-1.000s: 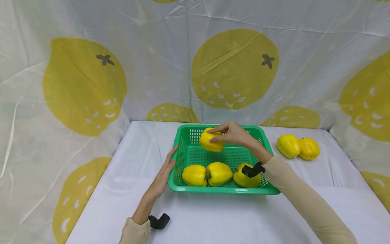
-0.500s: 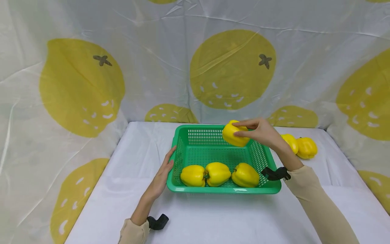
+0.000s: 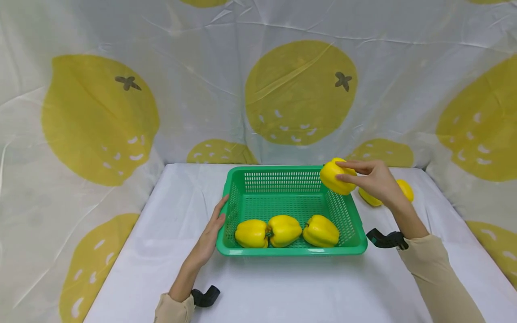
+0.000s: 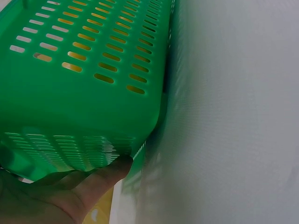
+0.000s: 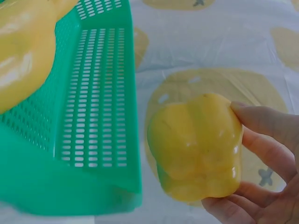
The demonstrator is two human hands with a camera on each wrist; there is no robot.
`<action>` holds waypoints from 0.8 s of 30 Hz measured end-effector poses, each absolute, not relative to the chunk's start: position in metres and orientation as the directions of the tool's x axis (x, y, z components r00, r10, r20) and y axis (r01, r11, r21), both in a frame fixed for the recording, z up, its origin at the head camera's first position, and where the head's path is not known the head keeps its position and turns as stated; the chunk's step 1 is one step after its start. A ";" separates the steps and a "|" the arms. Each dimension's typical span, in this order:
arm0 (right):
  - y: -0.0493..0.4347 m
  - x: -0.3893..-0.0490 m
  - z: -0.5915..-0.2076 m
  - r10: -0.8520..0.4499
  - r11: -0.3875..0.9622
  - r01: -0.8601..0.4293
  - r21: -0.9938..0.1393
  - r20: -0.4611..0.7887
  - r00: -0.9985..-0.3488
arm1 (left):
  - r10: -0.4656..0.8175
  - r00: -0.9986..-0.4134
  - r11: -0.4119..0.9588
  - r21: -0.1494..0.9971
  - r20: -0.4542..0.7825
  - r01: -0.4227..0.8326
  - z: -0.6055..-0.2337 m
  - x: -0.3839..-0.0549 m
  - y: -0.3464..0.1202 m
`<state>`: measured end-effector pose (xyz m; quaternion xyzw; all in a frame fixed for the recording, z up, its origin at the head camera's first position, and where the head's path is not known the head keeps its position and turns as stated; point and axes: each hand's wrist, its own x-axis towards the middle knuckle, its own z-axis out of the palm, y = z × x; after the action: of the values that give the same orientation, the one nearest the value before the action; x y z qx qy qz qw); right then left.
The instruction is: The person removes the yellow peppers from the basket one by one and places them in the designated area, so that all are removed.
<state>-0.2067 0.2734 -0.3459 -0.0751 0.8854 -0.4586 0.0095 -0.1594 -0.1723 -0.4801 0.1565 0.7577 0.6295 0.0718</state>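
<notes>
Clearly pinched between thumb and fingers of the right grip (image 3: 374, 177): one yellow pepper (image 3: 333, 177), raised near the far right corner of the green basket (image 3: 291, 252). Left of that grip and nearer the viewer, inside the basket: three further peppers (image 3: 284, 231); behind that grip, partly hidden, on the white worktop (image 3: 278, 291): two loose peppers (image 3: 405, 190). Resting with fingers extended against the basket's left side: left grip (image 3: 207, 237).

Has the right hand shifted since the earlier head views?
Yes, to the right: in the head view, the right hand, pinching a yellow pepper, was below the middle lemon print and is now mostly past its right edge.
</notes>
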 end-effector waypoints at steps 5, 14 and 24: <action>0.292 -0.197 -0.347 -0.061 0.608 -0.080 -0.790 0.054 -0.997 | 0.332 -0.939 0.153 0.977 0.091 0.149 -0.479 -0.160 -0.173; 0.332 -0.183 -0.356 0.086 0.640 0.043 -0.767 0.016 -0.996 | 0.330 -0.940 0.152 0.977 0.089 0.146 -0.480 -0.159 -0.175; 0.361 -0.171 -0.363 0.149 0.661 0.070 -0.747 0.040 -0.988 | 0.336 -0.937 0.156 0.976 0.092 0.152 -0.479 -0.160 -0.175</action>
<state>-0.1711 0.3613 -0.3630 0.0600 0.9101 -0.4071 -0.0488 -0.1601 -0.1746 -0.4791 0.1613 0.7568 0.6292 0.0732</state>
